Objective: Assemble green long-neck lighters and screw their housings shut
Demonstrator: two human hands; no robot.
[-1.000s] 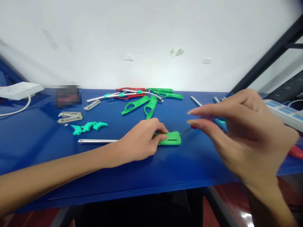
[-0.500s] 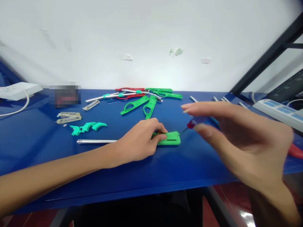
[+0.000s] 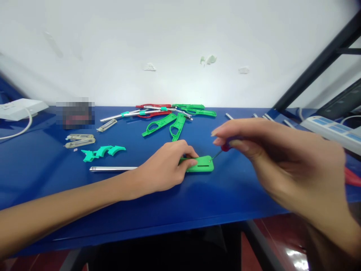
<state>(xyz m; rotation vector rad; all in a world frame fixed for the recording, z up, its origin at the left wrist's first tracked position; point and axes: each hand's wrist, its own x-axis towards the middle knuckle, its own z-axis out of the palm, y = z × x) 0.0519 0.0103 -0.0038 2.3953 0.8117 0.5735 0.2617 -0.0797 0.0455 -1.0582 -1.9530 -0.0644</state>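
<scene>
My left hand (image 3: 166, 165) presses a green plastic handle (image 3: 205, 164) flat on the blue table, its fingers closed around the near part. A slot runs along the handle's exposed end, and a small screw sits near its far right corner. From the other side of this hand sticks out a silver metal rod (image 3: 113, 169), in line with the handle. My right hand (image 3: 282, 162) grips a small screwdriver (image 3: 225, 148) with a red collar between thumb and fingers. The screwdriver's thin shaft slants down to the screw; most of its grip is hidden by the fingers.
Green and red plastic handle halves (image 3: 177, 127) lie toward the wall with metal rods. Teal curved pieces (image 3: 103, 151) and clear vials (image 3: 80, 141) are on the left. A white power strip (image 3: 332, 130) stands at the right, beside a black frame bar (image 3: 313, 62).
My right hand's fingers have closed in around the screwdriver, where thumb and fingers were spread wider before. The left hand still holds the handle in place; the whole view has shifted slightly.
</scene>
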